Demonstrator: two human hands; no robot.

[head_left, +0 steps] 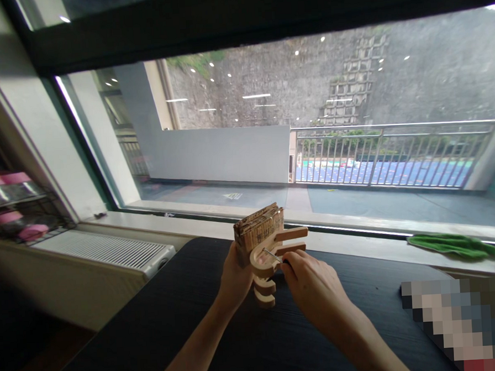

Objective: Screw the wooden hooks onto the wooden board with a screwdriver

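Forearms, both bare, reached in from the near side over a dark table (pixel 167 322). At the near right, coarse pixel squares hid whatever lay at the table's edge. Ahead, the left hand (pixel 232 272) was clamped on the left side of a brown block (pixel 258 229) with rough, layered edges, most of its fingers out of sight. The block was held above the middle of the table. Against its right side was a pale wood piece (pixel 263 271), with curved hooks toward the near end and two straight prongs (pixel 291 234) pointing right. The right hand (pixel 312 279) was closed around a tool (pixel 273 255), whose thin metal shaft pointed left, its tip at the wood.

To the left stood a white heater (pixel 152 262) with a slatted top, and beyond it a rack with pink-lidded jars (pixel 8 217). Past the table ran a pale sill (pixel 191 224), a crumpled green cloth (pixel 453 246) at its right. Outside the window were a white partition (pixel 225 153), a metal railing (pixel 379 126) to its right, blue ground (pixel 421 170), and farthest, a tall grey wall (pixel 258 77).
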